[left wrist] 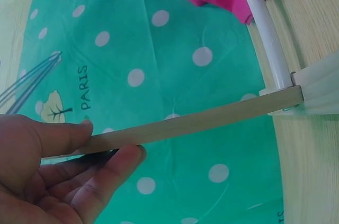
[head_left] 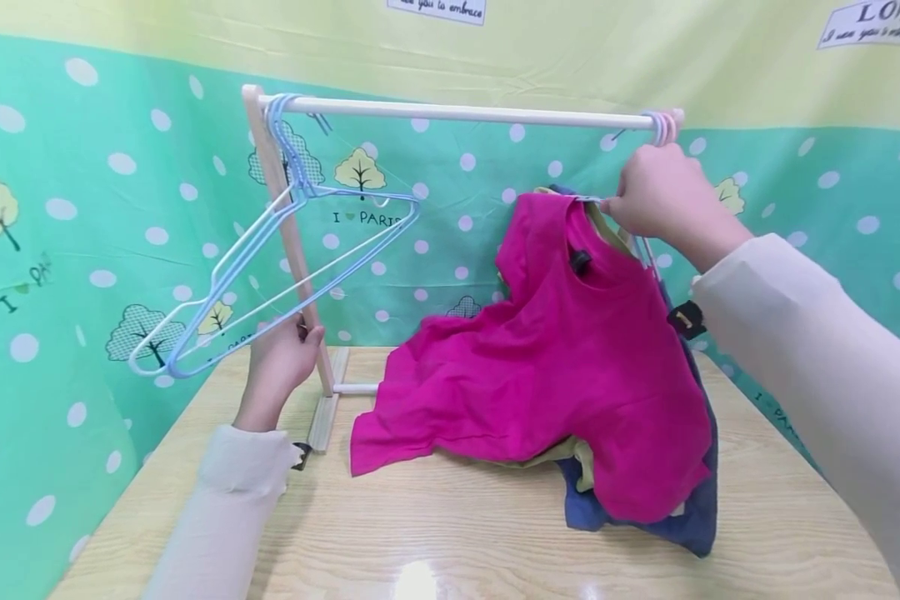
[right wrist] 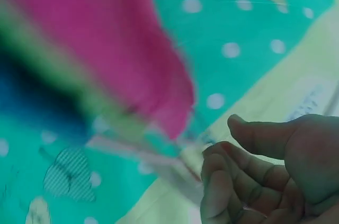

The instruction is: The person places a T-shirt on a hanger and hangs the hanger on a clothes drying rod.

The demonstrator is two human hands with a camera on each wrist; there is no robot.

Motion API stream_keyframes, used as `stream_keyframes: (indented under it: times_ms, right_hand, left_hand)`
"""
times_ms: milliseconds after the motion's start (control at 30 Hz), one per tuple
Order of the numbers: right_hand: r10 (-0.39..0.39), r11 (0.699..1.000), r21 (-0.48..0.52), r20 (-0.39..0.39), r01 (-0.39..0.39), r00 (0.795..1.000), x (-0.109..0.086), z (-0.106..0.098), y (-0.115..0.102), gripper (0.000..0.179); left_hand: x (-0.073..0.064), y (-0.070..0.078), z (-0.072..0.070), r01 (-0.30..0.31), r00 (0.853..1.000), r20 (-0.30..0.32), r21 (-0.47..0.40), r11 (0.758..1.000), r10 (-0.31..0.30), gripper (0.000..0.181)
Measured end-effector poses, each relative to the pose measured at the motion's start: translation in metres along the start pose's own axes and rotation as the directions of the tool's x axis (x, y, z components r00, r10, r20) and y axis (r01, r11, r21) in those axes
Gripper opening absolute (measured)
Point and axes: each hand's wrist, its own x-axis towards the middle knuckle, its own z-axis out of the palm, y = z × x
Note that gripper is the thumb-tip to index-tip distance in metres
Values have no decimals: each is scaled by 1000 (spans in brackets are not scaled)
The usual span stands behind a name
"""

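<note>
My left hand (head_left: 281, 358) pinches the left wooden post (head_left: 300, 258) of a small clothes rack between thumb and fingers, which also shows in the left wrist view. At the rail's right end, my right hand (head_left: 663, 196) has its fingers curled around the necks of the hangers, just below their hooks (head_left: 663, 127). From these hangers hang a magenta T-shirt (head_left: 555, 358) in front, then an olive garment (head_left: 587, 462) and a blue one (head_left: 701, 500), mostly hidden. In the right wrist view the garments are blurred beside the right hand (right wrist: 259, 176).
Several bare blue and white hangers (head_left: 232, 279) hang at the left end of the white rail (head_left: 457, 111). The rack's wooden foot (head_left: 324, 421) stands on the wood-grain table (head_left: 390, 533). Behind is a green dotted curtain (head_left: 60, 250).
</note>
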Motion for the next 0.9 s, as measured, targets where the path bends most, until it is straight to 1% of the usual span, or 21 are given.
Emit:
stream_keyframes:
  times_ms: [100,233,333,467,600,700,800,900]
  right_hand:
    - [-4,999,32,8,3,1000,-5,1,-10,52]
    - [-68,994,88,0,68,998,-17,9,-26,54]
    - [-116,984,133,-24,118,993,-26,18,-38,50]
    - [-120,967,216,-72,133,990,-39,38,-50,45]
    - [-88,933,341,-84,112,993,-50,61,-55,33]
    - [-84,895,433,-86,113,993,-54,79,-61,24]
    - [-127,858,484,-124,172,984,-57,97,-71,23]
    - [-186,814,521,-188,258,964,-62,119,-81,22]
  left_hand:
    - [1,0,0,4,1000,11,-2,1000,-4,31]
    - [1,1,0,18,999,28,1,1000,-18,32]
    - [1,2,0,24,999,28,2,1000,-24,31]
    - [0,4,1,25,1000,18,5,1000,-25,30]
    - [0,6,3,35,999,37,15,999,-36,31]
    - [0,5,3,47,998,40,28,999,-48,31]
    - [0,3,2,46,998,28,35,998,-47,32]
    - [0,2,1,46,999,22,40,998,-47,32]
